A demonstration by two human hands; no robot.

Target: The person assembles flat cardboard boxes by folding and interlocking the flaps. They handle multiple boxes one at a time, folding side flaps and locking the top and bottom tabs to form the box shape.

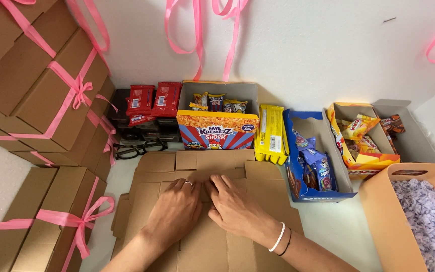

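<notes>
My left hand (175, 211) and right hand (236, 206) both lie flat and open, palms down, side by side on an unfolded cardboard box blank (197, 201) spread on the white table (338, 226) right in front of me; neither hand grips anything. As I judge it, the blank is not yet shaped at all: its flaps lie level, no wall stands up, so the folding is only at its start. To my left, finished brown boxes tied with pink ribbon (51, 85) are stacked high, with more of them lower down (51, 221), so a good share of boxes looks done. Behind the blank stand an open carton of snack packets (217, 123), red biscuit packs (152, 100), yellow packs (271, 133), a blue carton of cookie sachets (314, 161) and an orange carton of wafers (361, 141). A peach tub of shredded paper (419, 216) sits at my right. A pair of black glasses (139, 147) lies just beyond the blank's far left corner, close enough to be in the way of the flaps.
</notes>
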